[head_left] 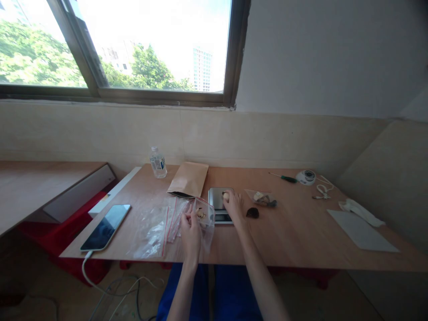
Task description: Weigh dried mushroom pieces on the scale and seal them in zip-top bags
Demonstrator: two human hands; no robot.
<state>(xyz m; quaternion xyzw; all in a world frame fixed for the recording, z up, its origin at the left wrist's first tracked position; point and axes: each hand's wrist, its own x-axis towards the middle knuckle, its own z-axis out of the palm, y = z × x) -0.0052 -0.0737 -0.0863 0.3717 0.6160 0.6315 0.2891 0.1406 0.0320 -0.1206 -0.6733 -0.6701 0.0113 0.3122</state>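
My left hand (191, 225) is closed on the edge of a clear zip bag (207, 223). Small tan pieces (201, 213) show inside or against that bag; they look like dried bits. My right hand (234, 206) pinches a small pale piece (226, 196) over the steel plate of a digital scale (216, 199). Part of the scale's display lies behind my right wrist. Just right of this hand, a dark brown flat piece (253, 212) rests on the table, beside another clear bag (262, 198) with pale and dark pieces in it.
Several flat clear zip bags (150, 232) lie left of my hands. Behind stand a brown paper pouch (189, 179) and a water bottle (158, 163). A phone (106, 228) charges at left. Rightward are a screwdriver (288, 179), dome camera (306, 177), cable (323, 191) and white sheet (361, 231).
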